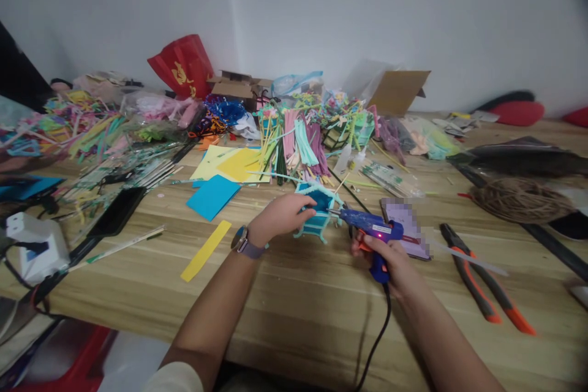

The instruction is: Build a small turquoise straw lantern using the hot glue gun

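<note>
My left hand [285, 214], with a watch on its wrist, is closed on the near left rim of a small teal craft box [313, 229]. The box is open at the top, has a dark blue inside, and seems edged with fuzzy pipe cleaner. In my right hand [388, 257] is a blue hot glue gun [367, 222], its red light lit and my fingers at the orange trigger. The gun's metal nozzle points left at the box's right rim; whether it touches cannot be made out. A black cord hangs from the gun's handle.
Pliers [478, 282] with orange-grey handles lie at the right, near a purple-screened phone-like object [404, 226]. Blue paper [214, 197] and a yellow strip [206, 250] lie left. Pipe cleaner bundles [303, 141] stand behind. A white power adapter [39, 248] sits far left.
</note>
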The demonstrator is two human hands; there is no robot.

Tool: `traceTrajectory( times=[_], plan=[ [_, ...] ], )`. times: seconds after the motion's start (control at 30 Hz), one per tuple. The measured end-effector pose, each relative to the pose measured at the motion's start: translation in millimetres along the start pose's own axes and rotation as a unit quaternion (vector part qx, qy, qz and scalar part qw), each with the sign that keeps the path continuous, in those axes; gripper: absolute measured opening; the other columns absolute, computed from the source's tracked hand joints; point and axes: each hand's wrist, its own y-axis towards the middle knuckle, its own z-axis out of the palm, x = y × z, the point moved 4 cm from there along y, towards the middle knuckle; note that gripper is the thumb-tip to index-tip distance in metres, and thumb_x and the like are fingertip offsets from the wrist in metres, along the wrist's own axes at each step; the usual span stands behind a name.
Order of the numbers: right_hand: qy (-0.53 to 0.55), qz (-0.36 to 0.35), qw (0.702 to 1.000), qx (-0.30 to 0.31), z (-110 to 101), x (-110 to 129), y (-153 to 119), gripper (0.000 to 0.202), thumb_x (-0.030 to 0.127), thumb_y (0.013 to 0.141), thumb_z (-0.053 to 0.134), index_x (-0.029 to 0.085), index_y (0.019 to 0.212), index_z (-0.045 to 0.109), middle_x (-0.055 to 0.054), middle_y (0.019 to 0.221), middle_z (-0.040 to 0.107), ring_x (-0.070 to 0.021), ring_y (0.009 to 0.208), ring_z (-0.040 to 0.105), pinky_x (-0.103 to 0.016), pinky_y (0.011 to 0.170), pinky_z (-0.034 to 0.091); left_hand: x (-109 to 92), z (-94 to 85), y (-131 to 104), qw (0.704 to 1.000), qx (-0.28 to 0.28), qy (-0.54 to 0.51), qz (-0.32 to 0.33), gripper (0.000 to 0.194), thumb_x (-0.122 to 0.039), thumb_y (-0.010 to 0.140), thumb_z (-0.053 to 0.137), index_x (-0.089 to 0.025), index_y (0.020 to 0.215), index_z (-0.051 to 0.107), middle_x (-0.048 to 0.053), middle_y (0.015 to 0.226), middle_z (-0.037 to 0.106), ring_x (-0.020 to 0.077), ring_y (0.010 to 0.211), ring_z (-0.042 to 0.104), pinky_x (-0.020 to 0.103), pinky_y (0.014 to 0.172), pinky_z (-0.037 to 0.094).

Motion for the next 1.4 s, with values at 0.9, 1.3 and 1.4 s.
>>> traceTrajectory(
  times=[0.9,1.3,1.4],
  plan=[
    [-0.111,-0.020,0.994,0.005,0.5,1.0,-5.5,0.036,0.054,0.068,0.073,0.018,0.067,0.069,-0.005,0.067,0.069,-0.0164,0.065,0.062,-0.028,0.067,0.048,6.5,7.7,2.7,0.996,0.018,-0.084,-0.034,0.021,-0.028,0.083,0.056,-0.016,0.092,0.070,0.002,0.070,0.071,0.0127,0.061,0.064,0.019,0.056,0.043],
    [-0.128,-0.023,0.991,-0.001,-0.2,-0.2,-4.5,0.042,0.058,0.065,0.073,0.017,0.066,0.068,-0.006,0.065,0.069,-0.0165,0.063,0.061,-0.027,0.064,0.047,3.9,9.7,4.3,0.995,0.027,-0.083,-0.047,0.021,-0.027,0.080,0.056,-0.015,0.088,0.071,0.002,0.067,0.071,0.0132,0.061,0.064,0.019,0.054,0.041],
    [-0.131,-0.018,0.991,-0.002,-0.1,-0.5,-4.0,0.043,0.060,0.063,0.073,0.017,0.066,0.068,-0.006,0.066,0.070,-0.0167,0.063,0.061,-0.027,0.064,0.048,3.2,9.2,4.6,0.995,0.032,-0.079,-0.048,0.020,-0.026,0.079,0.056,-0.015,0.087,0.071,0.002,0.067,0.071,0.0130,0.062,0.064,0.019,0.055,0.041]
  ],
)
